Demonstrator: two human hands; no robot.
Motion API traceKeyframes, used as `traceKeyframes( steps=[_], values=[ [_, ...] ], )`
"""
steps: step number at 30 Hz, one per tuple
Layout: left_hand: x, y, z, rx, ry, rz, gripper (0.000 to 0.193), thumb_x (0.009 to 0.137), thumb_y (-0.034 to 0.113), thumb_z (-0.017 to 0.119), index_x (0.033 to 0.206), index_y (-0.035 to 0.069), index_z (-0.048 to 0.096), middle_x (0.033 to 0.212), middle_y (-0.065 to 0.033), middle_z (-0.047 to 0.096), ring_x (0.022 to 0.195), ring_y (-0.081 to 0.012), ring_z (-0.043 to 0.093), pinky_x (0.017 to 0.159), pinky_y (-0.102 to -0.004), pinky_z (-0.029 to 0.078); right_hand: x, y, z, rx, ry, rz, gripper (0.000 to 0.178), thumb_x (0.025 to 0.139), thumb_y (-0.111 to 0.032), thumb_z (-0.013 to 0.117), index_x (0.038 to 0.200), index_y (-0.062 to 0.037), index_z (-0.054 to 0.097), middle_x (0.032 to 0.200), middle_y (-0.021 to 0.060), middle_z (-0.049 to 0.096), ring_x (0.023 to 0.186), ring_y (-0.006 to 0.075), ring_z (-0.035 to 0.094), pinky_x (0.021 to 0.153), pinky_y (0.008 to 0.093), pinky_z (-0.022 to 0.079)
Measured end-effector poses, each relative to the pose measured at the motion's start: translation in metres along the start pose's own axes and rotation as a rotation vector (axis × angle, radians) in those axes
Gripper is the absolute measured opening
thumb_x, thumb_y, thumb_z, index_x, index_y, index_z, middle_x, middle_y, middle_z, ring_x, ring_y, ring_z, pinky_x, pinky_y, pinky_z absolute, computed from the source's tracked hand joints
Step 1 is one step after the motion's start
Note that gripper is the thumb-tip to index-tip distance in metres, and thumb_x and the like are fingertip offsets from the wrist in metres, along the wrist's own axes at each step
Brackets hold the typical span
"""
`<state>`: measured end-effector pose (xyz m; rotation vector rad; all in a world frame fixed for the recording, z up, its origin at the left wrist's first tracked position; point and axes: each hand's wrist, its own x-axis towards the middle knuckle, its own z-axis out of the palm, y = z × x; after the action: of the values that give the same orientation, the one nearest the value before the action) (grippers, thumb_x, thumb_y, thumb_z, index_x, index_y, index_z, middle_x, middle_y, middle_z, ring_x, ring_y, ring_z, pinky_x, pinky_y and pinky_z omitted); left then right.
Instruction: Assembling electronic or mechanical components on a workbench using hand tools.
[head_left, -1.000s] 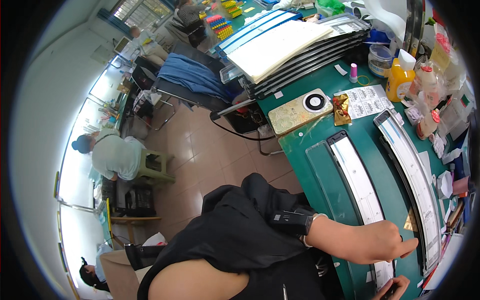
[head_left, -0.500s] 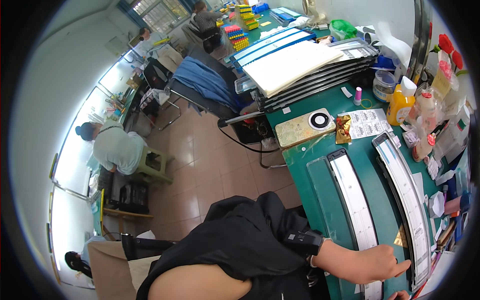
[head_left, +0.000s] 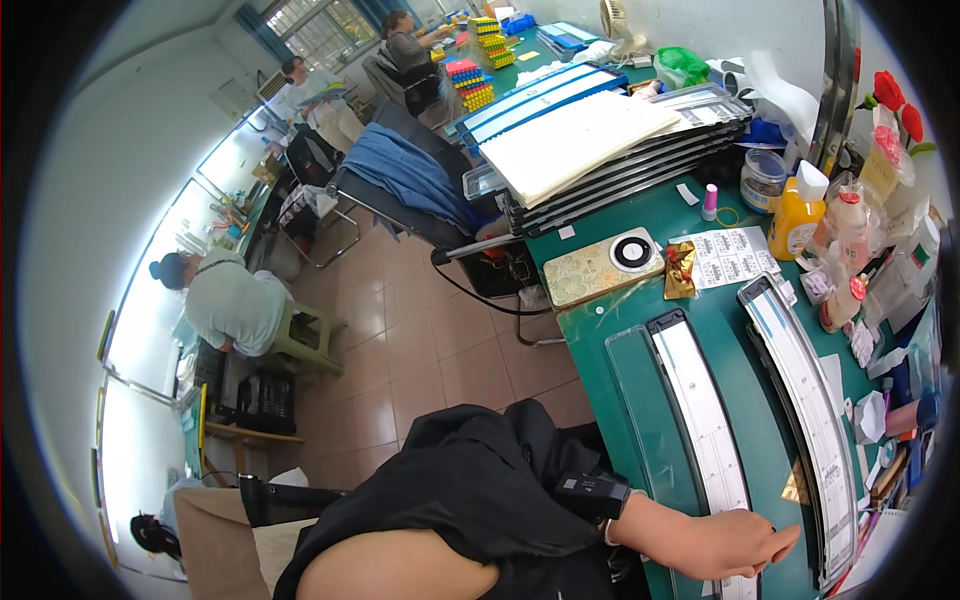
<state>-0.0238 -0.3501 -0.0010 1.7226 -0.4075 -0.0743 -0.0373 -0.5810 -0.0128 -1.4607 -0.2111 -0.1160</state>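
Your left hand (head_left: 735, 543) rests palm down, fingers loosely spread and gripping nothing, on the near end of the long white strip (head_left: 705, 415) lying in its dark tray on the green counter (head_left: 625, 330). Your right hand is out of view. Just right runs a second long strip (head_left: 805, 400). Farther off sit a patterned phone (head_left: 603, 268), a gold wrapper (head_left: 680, 270) and an orange bottle (head_left: 797, 215).

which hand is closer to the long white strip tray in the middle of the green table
Left. The left hand rests at the near end of the long white strip tray, seemingly touching it. The right hand is not in view, so its distance cannot be told.
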Motion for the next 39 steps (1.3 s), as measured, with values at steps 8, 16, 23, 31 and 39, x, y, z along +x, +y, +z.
traceKeyframes(
  steps=[8,16,23,31,39],
  values=[
    [-0.002,0.002,-0.003,0.016,-0.004,-0.008,0.031,0.085,-0.004,0.064,0.104,0.002,0.04,0.083,-0.0145,0.063,0.087,-0.0351,0.065,0.071,-0.0433,0.047,0.004,0.006,-0.004,-0.107,0.17,0.267,0.019,0.1,-0.023,0.056,0.103,-0.008,0.043,0.088,0.0083,0.057,0.073,0.0166,0.057,0.063,0.0285,0.049],
    [-0.007,-0.006,-0.005,-0.074,-0.013,-0.022,0.029,0.086,-0.003,0.063,0.102,0.003,0.04,0.084,-0.0143,0.061,0.085,-0.0352,0.062,0.071,-0.0431,0.045,0.003,-0.01,0.012,0.148,0.037,0.291,0.036,0.088,0.002,0.067,0.108,-0.0102,0.04,0.103,0.0116,0.057,0.074,0.0186,0.06,0.06,0.0306,0.054],
    [-0.006,-0.004,-0.007,-0.124,-0.011,-0.035,0.03,0.087,-0.002,0.064,0.101,0.003,0.039,0.084,-0.014,0.061,0.084,-0.0355,0.061,0.072,-0.0438,0.044,-0.068,0.175,-0.212,0.287,-0.145,0.078,0.04,0.089,-0.004,0.072,0.106,-0.0102,0.037,0.104,0.0171,0.058,0.075,0.0216,0.063,0.06,0.0324,0.056],
    [-0.006,-0.009,-0.008,-0.073,-0.006,0.02,0.031,0.085,-0.002,0.065,0.101,0.003,0.039,0.085,-0.0148,0.061,0.085,-0.0366,0.061,0.072,-0.0441,0.044,0.016,0.009,-0.024,0.067,-0.204,0.363,0.033,0.092,-0.008,0.071,0.099,-0.0074,0.039,0.102,0.0224,0.063,0.073,0.0235,0.064,0.057,0.0319,0.056],
    [-0.006,-0.01,-0.007,-0.091,-0.014,0.018,0.029,0.084,-0.003,0.064,0.1,0.002,0.041,0.086,-0.0157,0.061,0.085,-0.0376,0.062,0.071,-0.0445,0.045,0.011,0.012,-0.021,0.083,-0.138,0.327,0.028,0.094,-0.004,0.067,0.095,-0.0063,0.039,0.098,0.0247,0.066,0.074,0.0236,0.068,0.056,0.0303,0.056]
  ],
)
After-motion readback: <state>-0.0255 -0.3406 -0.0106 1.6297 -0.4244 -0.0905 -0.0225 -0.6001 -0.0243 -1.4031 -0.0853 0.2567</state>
